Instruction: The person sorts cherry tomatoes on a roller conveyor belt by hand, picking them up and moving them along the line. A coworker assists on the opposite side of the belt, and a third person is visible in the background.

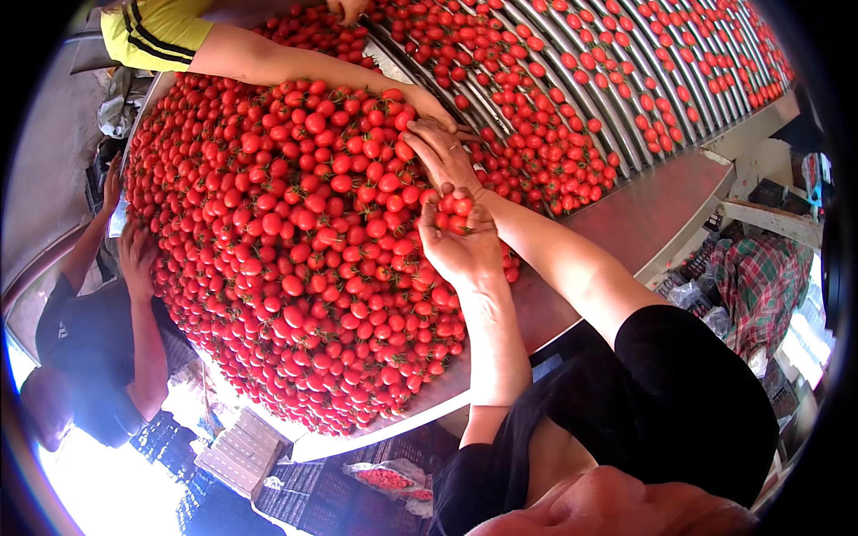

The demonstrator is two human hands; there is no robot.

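Note:
My left hand (462, 241) is turned palm up with its fingers curled around several red cherry tomatoes (453, 213). Just beyond it, my right hand (444, 155) is back side up, its fingers stretched out at the edge of the big heap of cherry tomatoes (301, 248). What lies under its palm is hidden. Many tomatoes in the heap carry green stems. Touching or nearly touching my right fingers is the hand of a co-worker (432, 107) whose bare arm reaches across the heap from a yellow sleeve.
A metal roller conveyor (630, 120) carrying scattered tomatoes runs to the upper right. Its steel side ledge (660, 208) passes under my right arm. Another person (100, 348) has hands at the heap's left edge. Stacked crates (315, 489) and a bag of tomatoes (385, 477) stand below.

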